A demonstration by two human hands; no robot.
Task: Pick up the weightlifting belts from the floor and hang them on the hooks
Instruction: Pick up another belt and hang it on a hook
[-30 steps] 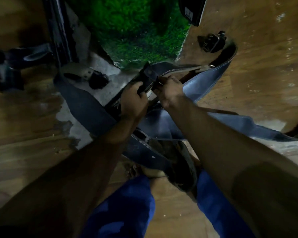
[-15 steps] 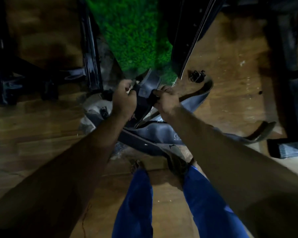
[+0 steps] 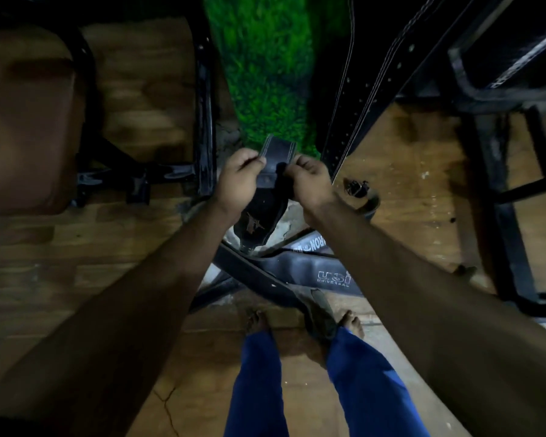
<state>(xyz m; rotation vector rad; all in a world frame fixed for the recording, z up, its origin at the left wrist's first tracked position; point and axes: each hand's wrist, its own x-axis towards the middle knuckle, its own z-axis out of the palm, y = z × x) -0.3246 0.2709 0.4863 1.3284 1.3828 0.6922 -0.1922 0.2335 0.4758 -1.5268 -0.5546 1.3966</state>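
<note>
Standing barefoot on a brown wooden plank floor [image 3: 423, 171], the person holds one dark grey weightlifting belt [image 3: 267, 197] up at arm's length with both hands. At far left sits a brown padded bench seat [image 3: 26, 130] on a black metal frame [image 3: 204, 99]. Next comes the left hand [image 3: 238, 179], its fingers curled and pinching the left edge of the belt's stitched strap end. That strap end sticks up between the two hands, in front of a strip of green artificial turf [image 3: 265, 67]. The right hand [image 3: 309, 181] is closed on the strap's right edge, close beside the left. Below the hands the raised belt droops toward the floor, where its wide part, printed with white lettering, lies across the boards near the feet; a second belt [image 3: 309, 247] with lettering seems to lie there too, though the overlap is hard to sort out. To the right, black perforated leather belts [image 3: 366, 99] already hang down from above; their hooks lie out of frame. A black buckle [image 3: 358, 189] rests just right of the right wrist. Judged from this, the task is partly done: some belts hang, one is in hand, and at least part of the gear remains on the floor.
</note>
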